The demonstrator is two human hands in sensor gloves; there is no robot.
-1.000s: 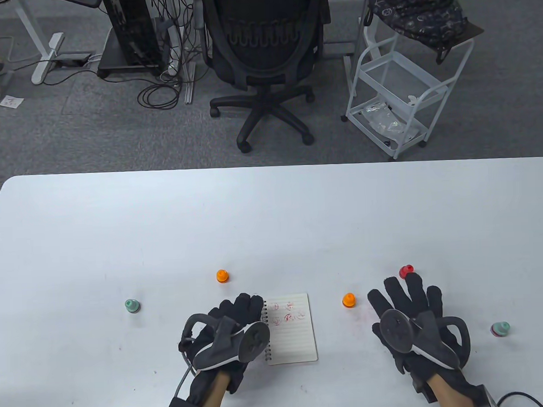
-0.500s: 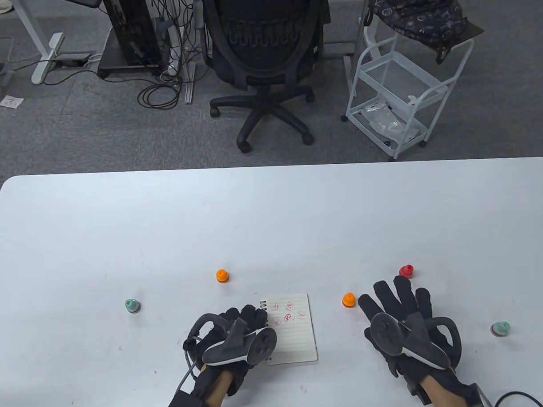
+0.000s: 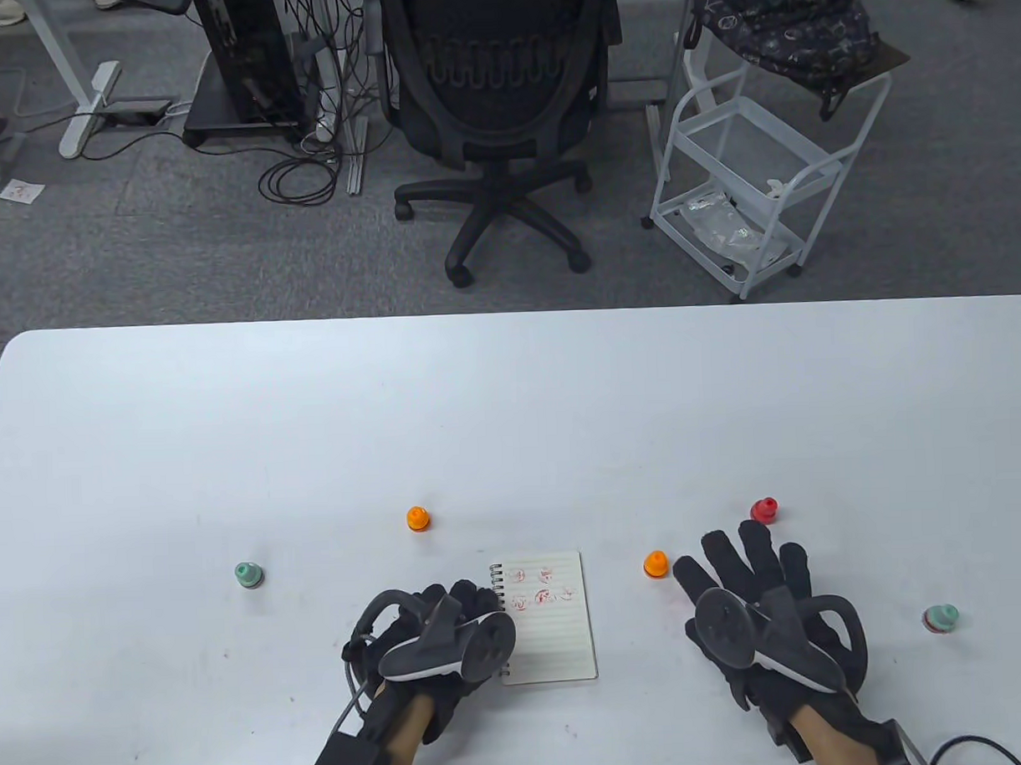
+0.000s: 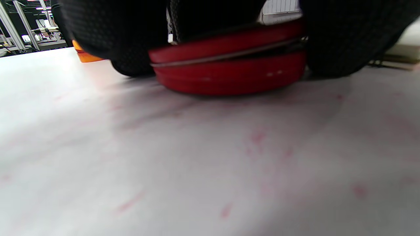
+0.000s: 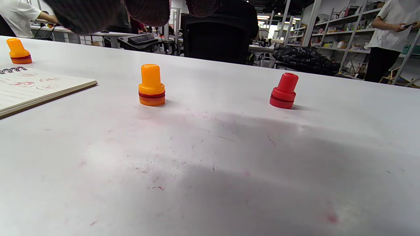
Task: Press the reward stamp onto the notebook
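Observation:
The spiral notebook lies open on the white table, with several red stamp marks on its top lines. My left hand is at the notebook's left edge with its fingers curled. In the left wrist view its gloved fingers grip a red stamp with its base low at the table surface. That stamp is hidden under the hand in the table view. My right hand lies spread and empty on the table, to the right of the notebook.
Loose stamps stand around: orange just left of my right hand, red past its fingertips, green at right, orange and green at left. The orange and red ones show in the right wrist view.
My left hand has drawn back off the notebook's top left corner and curled its fingers. My right hand has slid back and slightly left, away from the red stamp.

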